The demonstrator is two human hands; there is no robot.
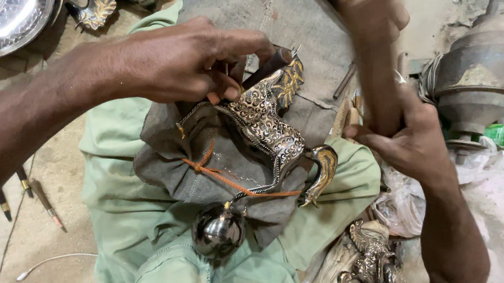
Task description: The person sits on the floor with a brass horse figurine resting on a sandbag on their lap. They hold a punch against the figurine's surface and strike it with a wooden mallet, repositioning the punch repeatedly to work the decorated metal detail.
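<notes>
Figure 1. Single view from 1 head-worn camera, looking steeply down and slightly forward onto the wearer's lap at close range. The left hand (182, 60) enters from the left edge and the right hand (411, 141) rises from the lower right; both fill much of the frame. The ornate silver-and-gold metal bird figure (272, 134) lies near the centre. The sandy workshop floor (57, 175) borders the left side. No 2nd view exists for overlap.
</notes>
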